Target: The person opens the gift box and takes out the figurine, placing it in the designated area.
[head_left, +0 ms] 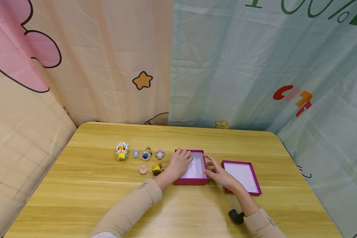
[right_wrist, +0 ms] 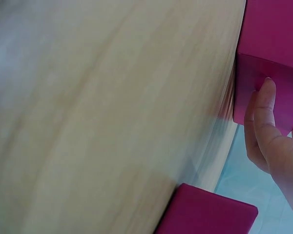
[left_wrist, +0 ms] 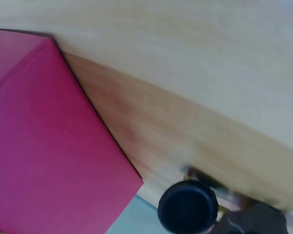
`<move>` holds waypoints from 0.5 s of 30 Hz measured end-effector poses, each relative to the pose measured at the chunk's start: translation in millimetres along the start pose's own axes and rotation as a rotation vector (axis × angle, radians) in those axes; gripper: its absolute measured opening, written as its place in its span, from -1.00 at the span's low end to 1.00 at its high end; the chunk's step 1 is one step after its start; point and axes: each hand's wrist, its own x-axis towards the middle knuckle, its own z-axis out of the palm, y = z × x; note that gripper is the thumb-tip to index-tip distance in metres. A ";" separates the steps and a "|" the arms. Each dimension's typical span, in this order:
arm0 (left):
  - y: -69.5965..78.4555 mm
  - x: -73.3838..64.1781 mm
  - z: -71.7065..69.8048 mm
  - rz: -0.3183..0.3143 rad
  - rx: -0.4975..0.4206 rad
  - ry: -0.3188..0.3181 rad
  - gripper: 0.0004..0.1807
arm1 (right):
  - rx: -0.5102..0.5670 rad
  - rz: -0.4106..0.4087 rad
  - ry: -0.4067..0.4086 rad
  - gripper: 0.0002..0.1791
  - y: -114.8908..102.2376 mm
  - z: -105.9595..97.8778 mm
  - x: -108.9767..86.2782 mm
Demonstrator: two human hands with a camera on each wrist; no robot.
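Observation:
An open magenta box point(head_left: 191, 181) with a white inside stands on the table in the head view. My left hand point(head_left: 179, 162) reaches over its left wall, fingers bent down towards the inside; the fingertips and anything under them are hidden. On the opposite side my right hand point(head_left: 220, 174) touches the right wall with spread, slightly bent fingers. In the right wrist view a fingertip of the right hand point(right_wrist: 278, 141) rests against the outer face of the box point(right_wrist: 268, 80). The left wrist view shows the outer side of the box point(left_wrist: 63, 146) but no fingers.
A magenta-rimmed lid point(head_left: 240, 177) lies inside up to the right. Left of the box stand several small toys: a yellow figure point(head_left: 122, 152), a blue one point(head_left: 136, 153), a pink one point(head_left: 159, 154), a pale duck point(head_left: 143, 169) and others. A black object point(head_left: 236, 217) is near the right wrist.

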 end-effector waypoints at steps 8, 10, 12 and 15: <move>6.7 5.9 5.5 -0.023 0.060 0.001 -0.65 | -0.006 -0.002 0.009 -0.28 -0.8 0.2 -0.1; 7.2 6.3 6.4 -0.023 0.072 0.007 -0.66 | -0.006 -0.005 0.010 -0.28 -0.7 0.2 0.0; 7.4 6.3 6.5 -0.022 0.081 0.007 -0.66 | -0.006 -0.007 0.009 -0.28 -0.5 0.1 0.1; 7.1 5.5 5.7 -0.015 0.092 0.004 -0.65 | -0.007 -0.010 0.006 -0.28 -0.6 0.1 0.0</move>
